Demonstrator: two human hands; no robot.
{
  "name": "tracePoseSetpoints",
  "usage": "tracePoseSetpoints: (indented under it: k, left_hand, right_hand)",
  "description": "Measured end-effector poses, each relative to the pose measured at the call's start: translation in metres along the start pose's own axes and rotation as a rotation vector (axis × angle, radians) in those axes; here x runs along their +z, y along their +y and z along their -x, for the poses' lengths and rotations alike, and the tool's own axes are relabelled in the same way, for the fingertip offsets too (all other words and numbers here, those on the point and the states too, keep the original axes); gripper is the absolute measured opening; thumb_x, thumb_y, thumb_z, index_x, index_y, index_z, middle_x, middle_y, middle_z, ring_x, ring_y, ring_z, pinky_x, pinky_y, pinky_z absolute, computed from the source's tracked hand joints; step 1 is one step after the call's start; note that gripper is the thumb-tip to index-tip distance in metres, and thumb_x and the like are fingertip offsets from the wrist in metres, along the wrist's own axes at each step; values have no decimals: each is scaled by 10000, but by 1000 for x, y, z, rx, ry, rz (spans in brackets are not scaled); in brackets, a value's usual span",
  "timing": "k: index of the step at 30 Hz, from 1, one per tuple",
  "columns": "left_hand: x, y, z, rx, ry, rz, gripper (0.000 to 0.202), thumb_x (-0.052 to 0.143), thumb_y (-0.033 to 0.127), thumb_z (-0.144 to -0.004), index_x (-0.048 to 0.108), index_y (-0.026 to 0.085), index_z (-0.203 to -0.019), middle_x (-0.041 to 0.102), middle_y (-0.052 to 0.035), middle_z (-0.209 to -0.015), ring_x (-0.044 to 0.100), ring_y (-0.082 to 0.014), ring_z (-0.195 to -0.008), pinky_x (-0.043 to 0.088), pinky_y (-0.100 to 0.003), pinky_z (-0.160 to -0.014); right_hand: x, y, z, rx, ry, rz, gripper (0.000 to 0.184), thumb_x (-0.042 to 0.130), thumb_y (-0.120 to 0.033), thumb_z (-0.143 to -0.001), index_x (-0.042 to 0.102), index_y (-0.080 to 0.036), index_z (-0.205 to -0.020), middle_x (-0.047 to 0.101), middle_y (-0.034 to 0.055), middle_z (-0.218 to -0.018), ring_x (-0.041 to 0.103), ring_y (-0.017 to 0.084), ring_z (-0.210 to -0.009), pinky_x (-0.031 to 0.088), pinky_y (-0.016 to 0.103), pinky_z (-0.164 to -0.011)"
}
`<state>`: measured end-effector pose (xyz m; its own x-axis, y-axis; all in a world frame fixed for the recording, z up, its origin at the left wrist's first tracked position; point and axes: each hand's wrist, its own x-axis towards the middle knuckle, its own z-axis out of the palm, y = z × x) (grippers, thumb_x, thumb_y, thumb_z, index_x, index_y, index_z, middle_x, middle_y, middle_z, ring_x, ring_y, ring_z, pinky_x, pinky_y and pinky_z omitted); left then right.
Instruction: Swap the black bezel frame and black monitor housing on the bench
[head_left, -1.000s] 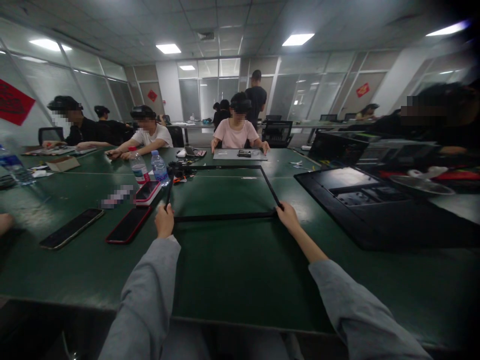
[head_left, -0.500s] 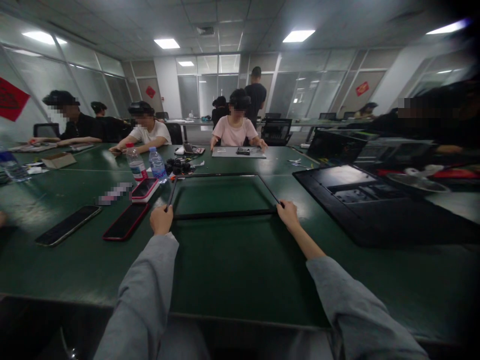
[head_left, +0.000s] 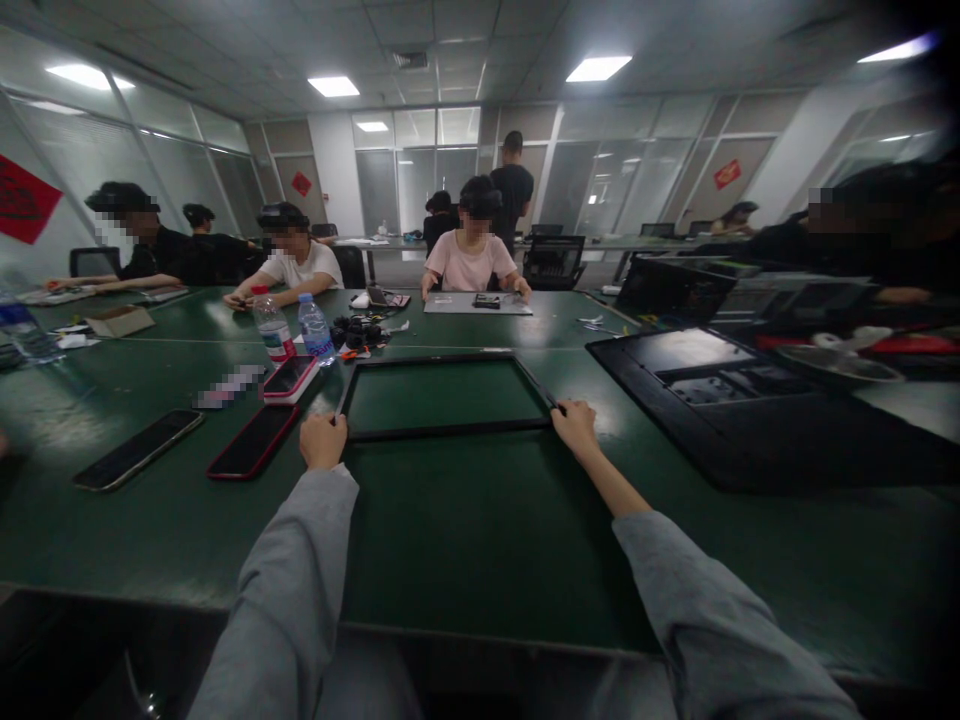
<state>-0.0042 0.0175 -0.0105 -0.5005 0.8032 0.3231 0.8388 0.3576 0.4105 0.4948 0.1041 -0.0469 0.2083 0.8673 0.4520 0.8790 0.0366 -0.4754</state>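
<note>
A thin black rectangular frame point(head_left: 450, 431), open in its middle, lies low over or on the green table straight ahead; I cannot tell whether its far edge rests on the surface. My left hand point(head_left: 324, 441) is closed around the frame's left side near the front corner. Its right side is gripped by my right hand point(head_left: 575, 428), also near the front corner. The fingertips of both hands are partly hidden behind the frame. Left of my left hand lies a phone with a red edge point(head_left: 253, 443).
Another dark phone point(head_left: 139, 450) and a pink-and-white box point(head_left: 291, 380) lie to the left. Two bottles, one with a blue label point(head_left: 315, 332), stand behind the box. A large black panel point(head_left: 780, 420) occupies the right. Across the table point(head_left: 480, 540) sits a person in pink point(head_left: 471, 262).
The frame has tilted slightly, its far edge lowering toward the table. Both my hands keep their hold in nearly the same place.
</note>
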Motion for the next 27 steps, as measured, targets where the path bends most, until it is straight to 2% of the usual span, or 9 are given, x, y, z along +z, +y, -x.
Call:
tracePoseSetpoints:
  k: [7, 17, 27]
  left_hand:
    - [-2, 3, 2, 37, -16, -43, 373, 525, 350, -891, 757, 155, -1109, 661, -210, -1128, 634, -336, -1034, 503, -417, -871]
    - [-1, 5, 2, 13, -26, -29, 374, 537, 338, -887, 733, 166, -1155, 646, -201, -1154, 632, -330, -1053, 499, -414, -882]
    - [-1, 4, 1, 40, -62, -61, 390, 489, 319, -924, 692, 138, -1203, 616, -211, -1208, 613, -340, -1102, 493, -423, -896]
  right_hand:
    - [0, -1, 3, 8, -12, 44, 420, 441, -257, -826, 735, -87, -1073, 638, 180, -986, 510, 302, -1079, 354, 463, -1034]
    - [3, 3, 3, -16, 14, 27, 418, 499, -223, -757, 728, -99, -1085, 629, 180, -1008, 494, 312, -1104, 366, 478, -1024]
    - [7, 7, 4, -6, -8, 40, 447, 494, -239, -804, 704, -64, -1158, 590, 212, -1108, 480, 325, -1143, 375, 464, -1029]
